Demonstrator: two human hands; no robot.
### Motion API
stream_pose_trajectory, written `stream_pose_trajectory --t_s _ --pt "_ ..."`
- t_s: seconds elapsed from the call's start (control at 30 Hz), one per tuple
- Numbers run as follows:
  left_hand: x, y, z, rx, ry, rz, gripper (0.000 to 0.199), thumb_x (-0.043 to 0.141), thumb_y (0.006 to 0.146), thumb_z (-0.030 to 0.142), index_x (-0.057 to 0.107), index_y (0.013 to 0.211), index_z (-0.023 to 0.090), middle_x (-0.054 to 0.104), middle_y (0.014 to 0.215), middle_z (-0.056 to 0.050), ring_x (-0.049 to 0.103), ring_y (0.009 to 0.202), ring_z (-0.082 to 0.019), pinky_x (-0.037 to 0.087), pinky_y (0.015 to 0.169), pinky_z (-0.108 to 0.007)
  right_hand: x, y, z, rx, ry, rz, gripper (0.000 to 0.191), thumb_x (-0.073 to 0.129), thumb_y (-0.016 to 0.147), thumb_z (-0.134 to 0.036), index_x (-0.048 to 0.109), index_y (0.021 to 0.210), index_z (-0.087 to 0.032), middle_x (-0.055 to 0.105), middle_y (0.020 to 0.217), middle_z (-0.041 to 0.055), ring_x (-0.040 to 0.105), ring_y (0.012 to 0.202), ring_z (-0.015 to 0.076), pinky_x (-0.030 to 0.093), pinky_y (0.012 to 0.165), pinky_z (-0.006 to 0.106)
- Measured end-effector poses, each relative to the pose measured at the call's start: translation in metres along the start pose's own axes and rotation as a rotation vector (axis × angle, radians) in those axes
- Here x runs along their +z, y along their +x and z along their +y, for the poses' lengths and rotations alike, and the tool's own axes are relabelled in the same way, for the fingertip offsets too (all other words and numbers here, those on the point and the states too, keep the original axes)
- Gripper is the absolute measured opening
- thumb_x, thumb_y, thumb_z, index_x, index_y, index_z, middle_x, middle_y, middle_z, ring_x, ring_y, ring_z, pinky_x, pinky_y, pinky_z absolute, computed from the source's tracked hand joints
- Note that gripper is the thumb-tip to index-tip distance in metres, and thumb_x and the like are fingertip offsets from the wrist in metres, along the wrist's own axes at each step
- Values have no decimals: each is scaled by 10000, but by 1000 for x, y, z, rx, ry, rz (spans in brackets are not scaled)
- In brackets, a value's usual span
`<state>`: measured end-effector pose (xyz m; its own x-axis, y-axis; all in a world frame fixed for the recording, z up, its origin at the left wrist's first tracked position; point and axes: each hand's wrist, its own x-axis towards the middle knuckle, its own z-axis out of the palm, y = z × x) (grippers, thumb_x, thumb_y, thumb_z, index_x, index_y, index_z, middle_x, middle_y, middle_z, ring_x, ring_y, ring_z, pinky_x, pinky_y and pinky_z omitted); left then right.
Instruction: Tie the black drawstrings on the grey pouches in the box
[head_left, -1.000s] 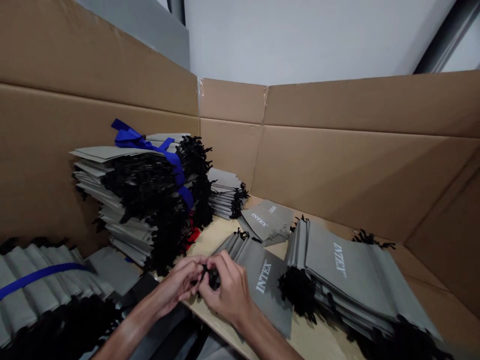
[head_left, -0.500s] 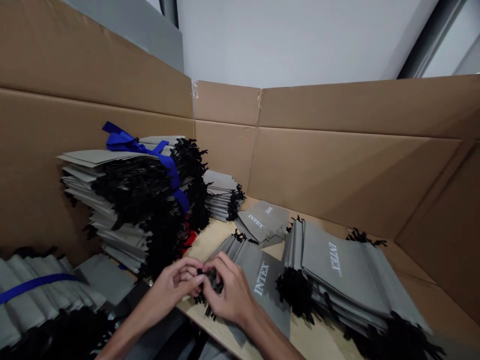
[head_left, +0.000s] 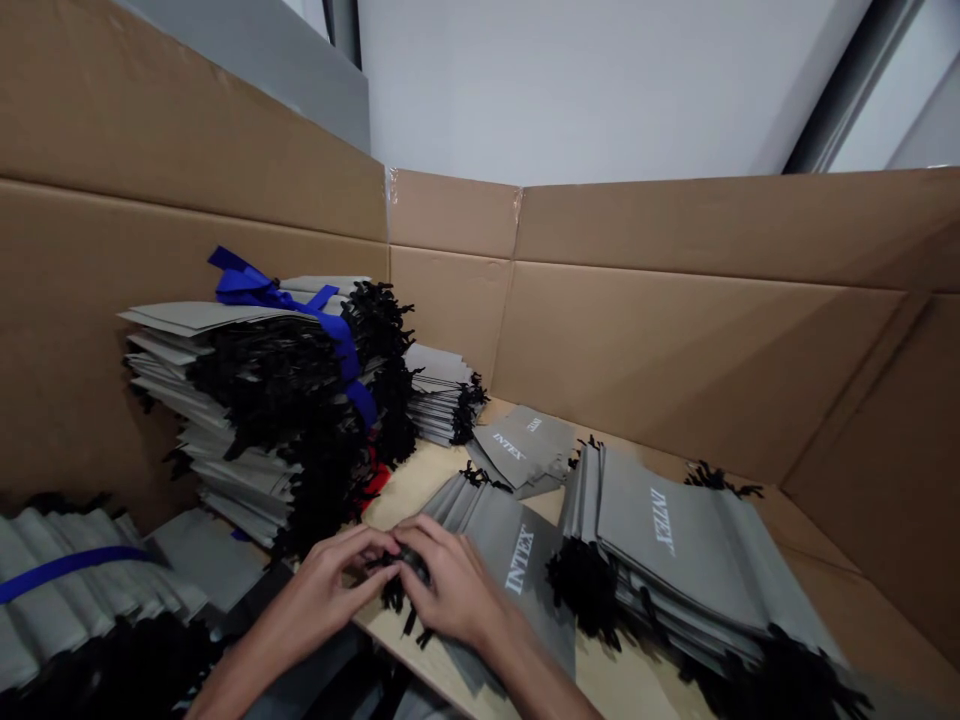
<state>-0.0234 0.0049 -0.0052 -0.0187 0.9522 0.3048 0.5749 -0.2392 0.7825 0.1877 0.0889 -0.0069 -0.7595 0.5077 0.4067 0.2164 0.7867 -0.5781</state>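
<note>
Grey drawstring bags printed INTEX [head_left: 519, 555] lie in a fanned stack in front of me, black cord ends at their edges. My left hand [head_left: 341, 575] bends at the near left corner of this stack, thumb and fingertips pinched at black drawstring cord [head_left: 391, 592]. My right hand [head_left: 444, 580] meets it there, its fingers curled round the dark bunched corner of a bag [head_left: 412, 563]. The fingertips of both hands nearly touch. Exactly how the cord runs between them is hidden by the fingers.
A tall bag pile tied with blue ribbon [head_left: 346, 345] stands at left. Another blue-banded bundle [head_left: 67, 572] lies at lower left. A thick bag stack [head_left: 697, 540] sits at right, a smaller stack [head_left: 439, 385] and loose bags [head_left: 517, 440] behind. Cardboard walls [head_left: 675, 350] enclose the table.
Both hands have shifted slightly left and down, still together at the bag corner. The left fingers have opened a little between thumb and forefinger. The view has tilted slightly.
</note>
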Motion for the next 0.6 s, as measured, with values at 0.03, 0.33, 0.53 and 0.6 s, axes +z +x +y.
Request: stream_pose_trajectory --t_s 0.03,0.33,0.53,0.6 --pt "0 0 0 9 14 8 159 757 978 383 833 1059 268 835 1048 -39 808 941 -231 631 857 -265 0 0 0 3 -7 3 365 626 1028 -175 677 1371 -288 721 1345 54 751 1172 256 591 1005 347" --pt "1 -2 -5 69 101 84 214 718 999 358 833 1156 269 856 1061 -33 817 899 -217 640 835 -246 6 6 10 8 -103 15 191 641 1087 -253 709 1264 -275 689 1228 47 749 1060 227 580 902 316" --pt "2 1 -6 48 78 115 240 729 996 402 875 1147 286 896 1087 -19 870 881 -226 680 788 -226 2 10 12 7 -152 52 123 616 1118 -304 720 1166 -258 720 1191 31 756 968 200 548 827 289" --pt "4 1 -5 45 67 131 244 718 994 406 883 1123 281 903 1069 -16 880 874 -235 691 787 -232 2 10 12 20 -159 65 117 621 1118 -305 715 1165 -254 730 1200 32 757 971 200 537 824 287"
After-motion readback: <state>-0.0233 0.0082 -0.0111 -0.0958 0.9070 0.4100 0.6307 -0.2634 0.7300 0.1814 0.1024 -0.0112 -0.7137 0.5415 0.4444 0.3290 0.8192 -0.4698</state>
